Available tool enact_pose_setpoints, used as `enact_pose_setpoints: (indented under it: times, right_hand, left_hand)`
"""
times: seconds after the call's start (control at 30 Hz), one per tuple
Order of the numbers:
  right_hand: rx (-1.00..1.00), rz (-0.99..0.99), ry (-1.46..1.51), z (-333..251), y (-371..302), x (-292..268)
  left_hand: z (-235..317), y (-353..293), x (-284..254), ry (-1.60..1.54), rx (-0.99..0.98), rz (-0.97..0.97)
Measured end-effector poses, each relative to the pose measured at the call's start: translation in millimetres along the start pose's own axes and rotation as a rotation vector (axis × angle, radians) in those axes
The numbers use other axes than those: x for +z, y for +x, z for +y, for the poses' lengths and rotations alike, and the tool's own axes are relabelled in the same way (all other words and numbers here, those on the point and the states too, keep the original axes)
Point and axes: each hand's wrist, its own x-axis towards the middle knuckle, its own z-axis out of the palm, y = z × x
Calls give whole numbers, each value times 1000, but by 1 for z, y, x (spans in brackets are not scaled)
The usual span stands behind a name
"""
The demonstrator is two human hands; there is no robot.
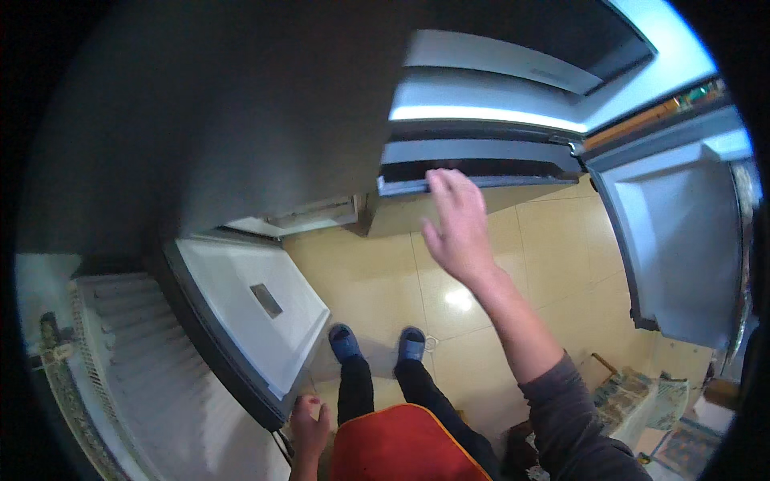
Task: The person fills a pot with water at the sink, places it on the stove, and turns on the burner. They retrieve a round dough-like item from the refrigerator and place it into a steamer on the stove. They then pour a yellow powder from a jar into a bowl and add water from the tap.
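Note:
My right hand point(459, 220) reaches forward with its fingers stretched and the thumb apart. Its fingertips overlap the front edge of a pulled-out or low drawer point(481, 151) of a dark refrigerator; whether they touch it I cannot tell. Low at the left, my left hand point(310, 425) hangs beside the corner of an open refrigerator door point(241, 309) with a white inner face and a small grey rectangle on it. That hand's thumb stands off from its loosely bent fingers, and nothing shows in it.
A large dark panel point(216, 136) fills the upper left, close and blurred. At the right another door point(674, 240) with a pale inner side stands open. Beige floor tiles point(553, 248) lie below. Several items, including a patterned cloth point(626, 401), sit at lower right; a white ribbed surface point(152, 361) is at left.

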Motion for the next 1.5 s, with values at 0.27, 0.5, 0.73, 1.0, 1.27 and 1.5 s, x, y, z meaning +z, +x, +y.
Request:
enact_pose_setpoints:
  times: [0.27,0.5,0.73,1.0,1.27,1.5]
  right_hand:
    - [12,105,179,-6,-16,-10]
    - [117,-61,298,3,-144,-91]
    - [547,-75,82,64,-269,-160]
    - [831,277,35,126,-346,-159]
    - [984,440,29,104,-365,-126]
    - [863,128,288,59,-283,-19]
  left_hand:
    - [2,-3,-63,-236,-106,235]
    - [95,23,-31,94,133,150]
    - [192,134,-4,307,309,143]
    - [220,209,10,284,464,266]
    - [187,220,17,294,529,276]
    - [127,169,29,298,393,-131]
